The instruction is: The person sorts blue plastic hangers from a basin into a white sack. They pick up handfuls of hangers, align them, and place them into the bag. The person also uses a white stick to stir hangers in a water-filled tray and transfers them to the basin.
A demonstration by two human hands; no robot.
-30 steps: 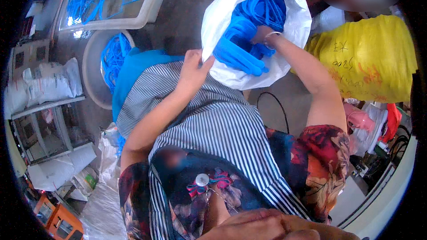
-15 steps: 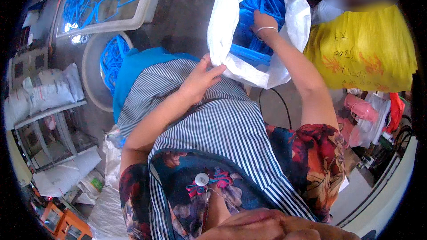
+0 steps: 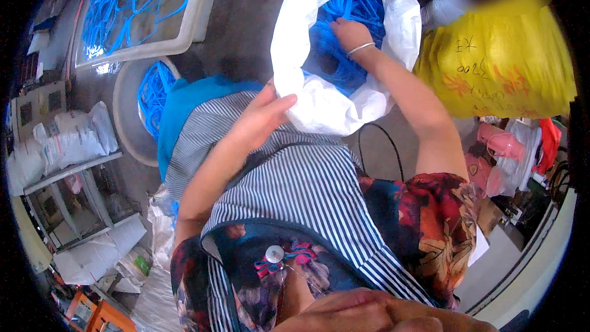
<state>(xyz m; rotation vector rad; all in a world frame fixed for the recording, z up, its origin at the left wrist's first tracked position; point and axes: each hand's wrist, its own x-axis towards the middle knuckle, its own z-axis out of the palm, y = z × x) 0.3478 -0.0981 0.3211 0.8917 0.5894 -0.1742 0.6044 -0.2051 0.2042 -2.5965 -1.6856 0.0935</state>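
Round-mouthed white plastic sack [image 3: 289, 43]: upper centre of the frame, tilted with its mouth toward the camera; crinkled, faintly glossy skin, thick rumpled rim, deepest creases along the lower side.
Narrow bright-blue bands [image 3: 356, 3]: inside the sack, heaped in loops and near-parallel runs; flexible, lower part in shadow.
Bare right hand [image 3: 349, 35]: inside the sack's mouth, among the blue bands; fingers bent inward, tips partly hidden; whether closed on a band, impossible to make out.
Right wrist: ringed by a thin silvery bangle [image 3: 361, 48].
Bare left hand [image 3: 261, 115]: touching the sack's lower left side; thumb in front on the white plastic, other fingers set apart from it, partly hidden; pinch or mere support, impossible to judge.
Black-and-white striped cloth apron [image 3: 295, 184]: across the centre, just below the sack; smooth teal cloth [image 3: 184, 104] at its left end.
Pale rectangular tray [image 3: 184, 46]: upper left, rim bent by the lens; thin blue loops [image 3: 138, 6] spread within.
Round grey basin [image 3: 126, 117]: below the tray, walls smooth; tangled blue strands [image 3: 157, 92] inside.
Large rounded yellow bundle [image 3: 522, 49]: upper right, softly creased, near the right forearm.
Room around the sack: dark grey floor [image 3: 236, 24] between tray and rim; thin black cord [image 3: 396, 147] curving below, right of centre.
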